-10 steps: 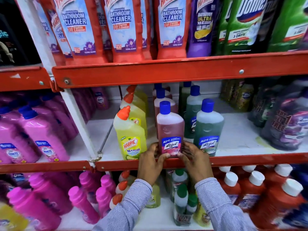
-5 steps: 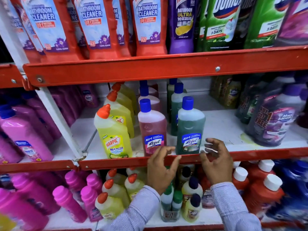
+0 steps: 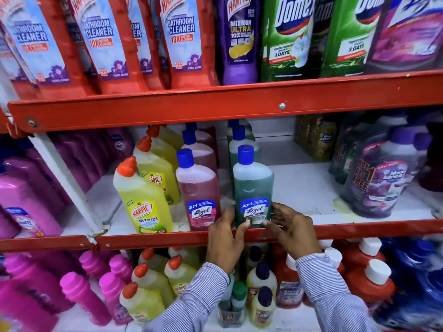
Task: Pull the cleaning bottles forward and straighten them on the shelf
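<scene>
Both hands hold the green bottle point(image 3: 253, 188) at its base, at the front edge of the middle shelf point(image 3: 359, 230). The left hand point(image 3: 224, 238) presses its fingers point(image 3: 230, 218) against the bottle's left side; the right hand point(image 3: 293, 230) sets its fingers point(image 3: 275, 213) on the right side, so the label sits between them. Just left of the left fingers stands the pink bottle point(image 3: 199, 192), then the yellow bottle point(image 3: 143, 200).

**Bottles on the middle shelf**

The white shelf point(image 3: 299, 188) has a red front edge. On it stand yellow bottles point(image 3: 143, 202) with orange caps, pink bottles point(image 3: 199, 188) and green bottles point(image 3: 253, 185) with blue caps, in rows going back. Big purple bottles point(image 3: 381, 185) stand on the right
</scene>
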